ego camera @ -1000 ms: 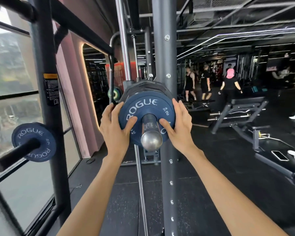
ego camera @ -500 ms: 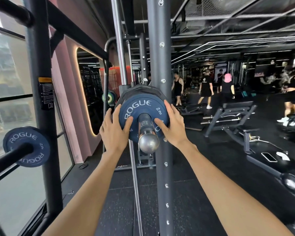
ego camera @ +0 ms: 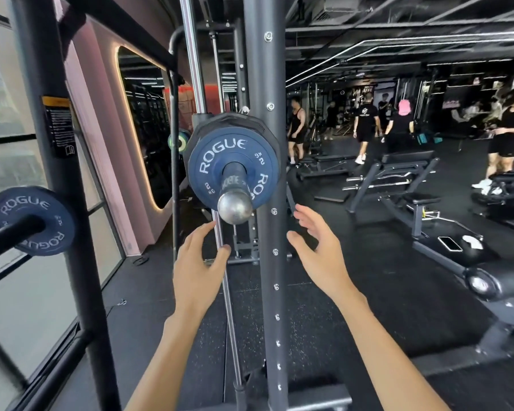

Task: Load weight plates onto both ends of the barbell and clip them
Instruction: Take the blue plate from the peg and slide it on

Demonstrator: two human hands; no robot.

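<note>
A blue ROGUE 2 kg plate [ego camera: 220, 161] sits on the barbell sleeve [ego camera: 234, 200], whose steel end points toward me. A larger black plate [ego camera: 208, 124] is stacked right behind it. My left hand [ego camera: 198, 262] hovers below the sleeve, fingers relaxed, holding nothing. My right hand [ego camera: 321, 253] is spread open to the right of the grey rack upright [ego camera: 272, 262], touching nothing. No clip is visible on the sleeve.
Another blue ROGUE plate [ego camera: 33, 221] hangs on a storage peg at the left, beside a dark rack post [ego camera: 63, 203] and windows. Benches [ego camera: 398, 185] stand to the right, one carrying a phone [ego camera: 450, 244]. Several people stand further back.
Both hands have let go of the blue plate and dropped below the sleeve, opening. The plate stays seated against the black plate.
</note>
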